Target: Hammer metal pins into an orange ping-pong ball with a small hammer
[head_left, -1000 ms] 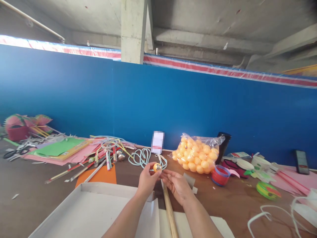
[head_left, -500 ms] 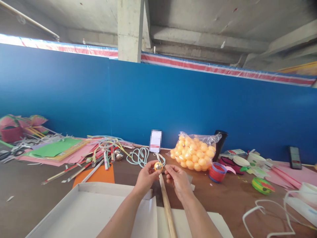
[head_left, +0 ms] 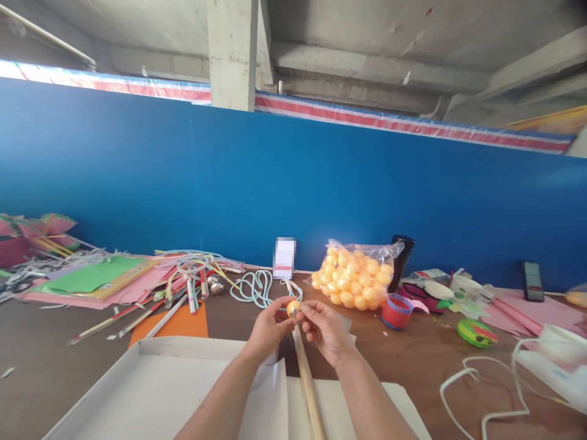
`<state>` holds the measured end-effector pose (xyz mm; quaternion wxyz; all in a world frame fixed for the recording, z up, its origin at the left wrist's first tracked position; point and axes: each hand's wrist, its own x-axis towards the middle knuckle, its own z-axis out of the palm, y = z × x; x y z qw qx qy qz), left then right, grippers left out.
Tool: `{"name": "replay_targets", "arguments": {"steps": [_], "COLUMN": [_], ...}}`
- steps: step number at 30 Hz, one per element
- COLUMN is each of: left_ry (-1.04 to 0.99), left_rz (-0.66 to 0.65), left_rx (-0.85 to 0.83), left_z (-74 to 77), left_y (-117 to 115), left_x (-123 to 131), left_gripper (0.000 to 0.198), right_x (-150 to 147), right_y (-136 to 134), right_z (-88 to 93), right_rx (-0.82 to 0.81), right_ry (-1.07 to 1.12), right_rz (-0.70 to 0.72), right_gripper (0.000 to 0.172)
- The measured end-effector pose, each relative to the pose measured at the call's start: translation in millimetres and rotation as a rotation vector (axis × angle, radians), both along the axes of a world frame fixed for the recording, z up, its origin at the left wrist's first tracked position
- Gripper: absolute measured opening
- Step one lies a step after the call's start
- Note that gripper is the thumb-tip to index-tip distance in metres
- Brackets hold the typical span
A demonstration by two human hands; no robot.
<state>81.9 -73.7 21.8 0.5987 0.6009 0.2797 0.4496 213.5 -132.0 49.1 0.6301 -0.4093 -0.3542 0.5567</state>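
Note:
An orange ping-pong ball (head_left: 290, 308) with a silver patch on its near side is pinched between the thumb and fingers of my left hand (head_left: 267, 330). From the right, my right hand (head_left: 324, 330) reaches the ball with its thumb and forefinger pressed together at the silver patch. Whatever those fingertips hold is too small to make out. Below both hands a wooden stick (head_left: 306, 382) runs toward me. Behind the hands, to the right, lies a clear bag of orange ping-pong balls (head_left: 353, 278).
A white box lid (head_left: 183, 391) lies at front left. Pale blue cord (head_left: 254, 290) is coiled behind my hands, near a propped phone (head_left: 285, 260). Coloured paper (head_left: 96, 275) and foil balls (head_left: 215, 286) are at left. A red tub (head_left: 396, 313) and green tape measure (head_left: 477, 333) stand right.
My right hand has moved left, bringing its fingertips from beside the ball onto its silver patch. My left hand still holds the ball. The whole view has shifted slightly.

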Motion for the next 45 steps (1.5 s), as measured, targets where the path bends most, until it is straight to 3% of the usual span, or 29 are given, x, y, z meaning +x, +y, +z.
{"name": "replay_targets", "arguments": {"steps": [19, 45], "left_ry": [0.035, 0.025], "left_rz": [0.048, 0.036], "left_rx": [0.135, 0.165], "left_z": [10.4, 5.8], "left_y": [-6.0, -3.2], "left_x": [-3.3, -2.2], "left_gripper": [0.041, 0.041], "right_x": [2.1, -1.3], "right_y": [0.9, -2.2], "right_z": [-1.8, -2.8], "right_rx": [-0.005, 0.051], "right_ry": [0.040, 0.054], "right_rz": [0.016, 0.009], "right_gripper": [0.023, 0.016]}}
